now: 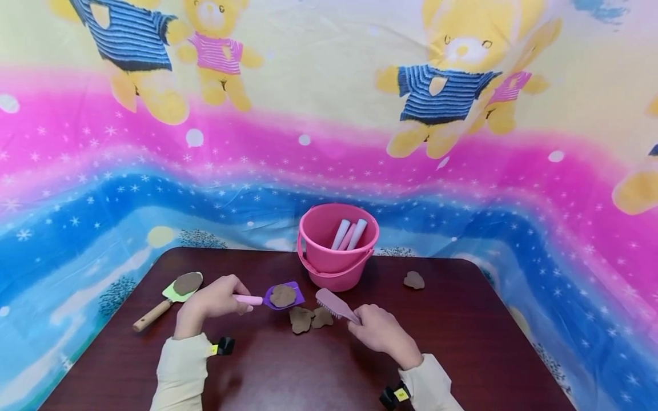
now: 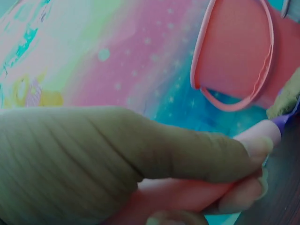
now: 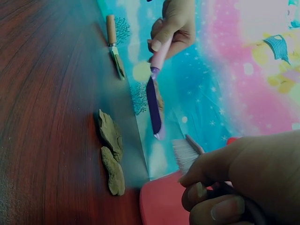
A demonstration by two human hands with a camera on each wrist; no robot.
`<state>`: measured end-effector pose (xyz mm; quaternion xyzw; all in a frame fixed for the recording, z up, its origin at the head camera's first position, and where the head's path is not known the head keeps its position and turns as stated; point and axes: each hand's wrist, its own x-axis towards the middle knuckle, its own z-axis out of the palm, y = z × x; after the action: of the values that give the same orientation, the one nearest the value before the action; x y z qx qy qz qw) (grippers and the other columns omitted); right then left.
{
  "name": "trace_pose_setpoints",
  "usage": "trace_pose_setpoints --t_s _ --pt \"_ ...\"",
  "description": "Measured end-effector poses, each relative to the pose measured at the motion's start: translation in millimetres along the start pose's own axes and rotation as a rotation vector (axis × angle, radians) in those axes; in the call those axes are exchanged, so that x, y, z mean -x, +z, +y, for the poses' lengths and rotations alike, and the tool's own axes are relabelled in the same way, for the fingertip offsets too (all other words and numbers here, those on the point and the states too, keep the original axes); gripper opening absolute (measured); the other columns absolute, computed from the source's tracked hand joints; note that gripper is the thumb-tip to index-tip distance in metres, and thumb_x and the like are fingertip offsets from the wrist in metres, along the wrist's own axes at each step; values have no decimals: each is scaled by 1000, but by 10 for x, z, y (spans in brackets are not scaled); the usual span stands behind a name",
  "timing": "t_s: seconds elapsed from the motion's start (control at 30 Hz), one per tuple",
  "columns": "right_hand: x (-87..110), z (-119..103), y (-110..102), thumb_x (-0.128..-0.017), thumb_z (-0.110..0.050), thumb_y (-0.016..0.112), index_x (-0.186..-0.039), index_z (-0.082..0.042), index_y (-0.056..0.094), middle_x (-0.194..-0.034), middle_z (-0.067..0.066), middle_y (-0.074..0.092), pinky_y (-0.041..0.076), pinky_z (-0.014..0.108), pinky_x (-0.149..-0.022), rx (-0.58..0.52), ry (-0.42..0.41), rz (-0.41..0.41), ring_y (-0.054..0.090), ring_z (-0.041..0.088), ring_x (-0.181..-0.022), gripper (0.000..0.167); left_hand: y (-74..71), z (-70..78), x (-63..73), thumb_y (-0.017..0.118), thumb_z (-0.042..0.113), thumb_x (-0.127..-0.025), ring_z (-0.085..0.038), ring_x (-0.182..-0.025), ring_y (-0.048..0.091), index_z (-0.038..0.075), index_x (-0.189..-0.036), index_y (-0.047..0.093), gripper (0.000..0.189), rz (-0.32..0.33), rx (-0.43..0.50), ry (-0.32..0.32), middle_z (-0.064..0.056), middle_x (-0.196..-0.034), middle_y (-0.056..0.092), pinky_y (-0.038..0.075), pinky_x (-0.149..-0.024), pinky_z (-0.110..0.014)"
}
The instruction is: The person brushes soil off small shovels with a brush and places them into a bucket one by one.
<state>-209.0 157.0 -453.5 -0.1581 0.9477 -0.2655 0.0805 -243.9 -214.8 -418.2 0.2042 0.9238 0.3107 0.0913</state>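
My left hand [image 1: 215, 298] grips the pink handle of a small purple shovel [image 1: 297, 292]. A flat brown clay-like lump [image 1: 283, 296] lies on its blade, and in the right wrist view the shovel [image 3: 153, 108] is held up off the table. The thumb lies along the pink handle [image 2: 187, 194] in the left wrist view. With my right hand [image 1: 381, 331] I hold a pinkish brush [image 1: 334, 302] by its handle, its pale bristles [image 3: 184, 154] facing down. Between the two tools, more brown lumps [image 1: 301, 319] rest on the table, just below the shovel blade and left of the brush.
A pink bucket [image 1: 336, 278] with several white and pink handles [image 1: 349, 235] inside stands at the back. On the left lies a green trowel [image 1: 175, 294] bearing a brown lump [image 1: 188, 283]. Another lump [image 1: 414, 280] sits at the back right. Printed cloth [image 1: 308, 165] surrounds the dark table [image 1: 288, 371].
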Motion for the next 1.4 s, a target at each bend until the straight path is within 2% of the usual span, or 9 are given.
trace_pose_setpoints --t_s 0.17,0.3,0.5,0.7,0.93,1.27,1.4 --pt "-14 -1 0 -96 -24 66 -69 -17 60 -55 -5 45 38 28 -46 -22 -9 47 44 12 -48 28 44 121 -84 83 16 -81 -11 -59 50 11 -80 81 6 -26 5 89 -1 -64 68 47 -56 -29" --pt "-24 -15 -5 -96 -24 67 -73 -16 62 -56 -4 47 39 27 -45 -48 0 80 44 12 -48 24 110 198 -140 84 16 -81 -10 -59 52 10 -82 80 6 -37 11 120 1 -66 69 48 -56 -28" --pt "-22 -31 15 -97 -22 65 -75 -14 63 -55 -4 46 37 24 -44 -123 -10 98 42 10 -46 23 239 273 -218 83 14 -82 -8 -60 54 12 -87 81 6 -19 24 213 8 -69 68 50 -58 -26" --pt "-32 -53 15 -98 -20 64 -72 -14 62 -54 -5 45 37 23 -43 -155 -59 118 41 9 -45 26 336 370 -301 80 11 -84 -4 -57 50 13 -88 81 4 -2 33 286 8 -69 68 49 -58 -24" --pt "-57 -80 43 -100 -22 62 -71 -15 59 -55 -8 42 33 21 -45 -137 -121 135 39 5 -48 30 404 439 -344 78 9 -86 -3 -56 49 13 -91 81 7 2 43 290 6 -72 71 47 -56 -23" --pt "-60 -128 92 -101 -27 62 -77 -19 65 -56 -9 45 35 21 -46 -150 -167 119 41 4 -48 25 450 474 -375 79 10 -86 -5 -57 53 13 -96 81 11 54 7 285 4 -78 73 50 -60 -25" --pt "-68 -137 128 -101 -29 63 -77 -15 65 -56 -9 45 36 20 -47 -143 -176 107 41 3 -50 27 461 473 -373 79 13 -87 -5 -55 53 13 -99 81 12 54 21 289 6 -76 73 51 -58 -25"
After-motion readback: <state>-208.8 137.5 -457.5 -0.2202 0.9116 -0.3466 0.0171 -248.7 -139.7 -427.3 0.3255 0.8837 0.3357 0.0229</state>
